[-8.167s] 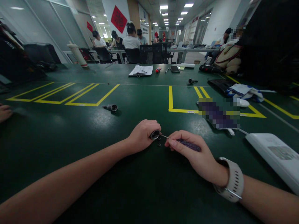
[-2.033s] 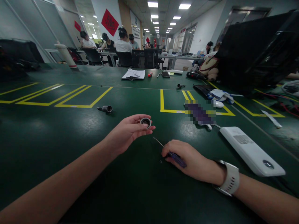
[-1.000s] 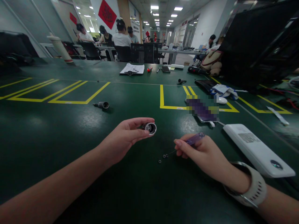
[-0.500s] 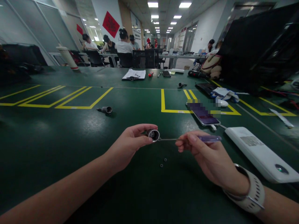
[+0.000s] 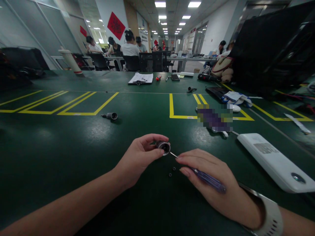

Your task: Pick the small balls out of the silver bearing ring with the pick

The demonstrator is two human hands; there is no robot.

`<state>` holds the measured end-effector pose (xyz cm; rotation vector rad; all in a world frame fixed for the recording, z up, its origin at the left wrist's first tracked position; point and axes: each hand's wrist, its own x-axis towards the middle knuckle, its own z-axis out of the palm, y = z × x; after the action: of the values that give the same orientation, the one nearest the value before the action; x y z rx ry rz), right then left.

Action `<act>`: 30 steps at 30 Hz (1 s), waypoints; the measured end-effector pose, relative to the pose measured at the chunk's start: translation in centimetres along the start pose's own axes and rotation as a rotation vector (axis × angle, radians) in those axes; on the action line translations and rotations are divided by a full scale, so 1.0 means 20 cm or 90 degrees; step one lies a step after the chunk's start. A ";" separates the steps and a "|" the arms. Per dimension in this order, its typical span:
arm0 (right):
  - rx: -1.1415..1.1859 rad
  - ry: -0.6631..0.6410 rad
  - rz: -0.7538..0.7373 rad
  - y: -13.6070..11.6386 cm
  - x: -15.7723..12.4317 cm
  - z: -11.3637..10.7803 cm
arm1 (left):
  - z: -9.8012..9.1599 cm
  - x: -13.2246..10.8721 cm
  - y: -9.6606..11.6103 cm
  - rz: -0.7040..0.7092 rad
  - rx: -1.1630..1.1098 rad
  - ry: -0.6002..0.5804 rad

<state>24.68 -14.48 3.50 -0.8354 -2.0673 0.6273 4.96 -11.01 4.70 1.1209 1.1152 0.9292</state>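
Note:
Between the thumb and fingers of my left hand (image 5: 140, 157) is a small round metal part (image 5: 164, 147), a hollow cylinder whose open end faces me. My right hand (image 5: 211, 180) grips a screwdriver (image 5: 209, 180) with a translucent purple handle. Its thin shaft slants up to the left, and the tip meets the rim of the metal part; whether it goes inside I cannot tell. Below, on the green table (image 5: 103, 203), lie two tiny dark nut-like rings (image 5: 174, 168).
A similar metal part (image 5: 110, 116) lies left, another (image 5: 191, 89) farther back. To the right are a phone (image 5: 214, 119) with a cable and a white power bank (image 5: 273, 160). A clipboard with paper (image 5: 140, 78) lies at the back; people sit beyond.
My right hand has turned and lowered the screwdriver's handle, so its shaft now slants instead of lying level. My left hand has shifted slightly down and right with the metal part.

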 end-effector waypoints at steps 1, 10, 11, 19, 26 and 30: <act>-0.005 -0.007 -0.006 0.00 0.00 0.00 | 0.01 0.00 0.00 0.002 -0.002 0.006; -0.031 -0.027 -0.045 -0.04 0.02 0.01 | 0.03 0.00 -0.01 0.019 -0.016 0.046; -0.035 -0.027 -0.050 -0.05 0.02 0.01 | 0.03 0.00 -0.01 0.018 -0.014 0.046; -0.097 -0.017 -0.091 -0.06 0.01 0.02 | 0.04 -0.01 0.00 0.029 0.002 0.051; -0.057 -0.010 -0.079 -0.07 0.00 0.01 | 0.04 -0.01 -0.01 0.020 0.009 0.054; 0.100 0.104 0.068 -0.04 0.01 0.00 | 0.03 0.01 -0.01 0.026 0.004 0.062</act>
<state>24.35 -14.95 4.19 -0.8791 -1.8107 0.7441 5.52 -11.03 4.42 1.1166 1.1788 1.0219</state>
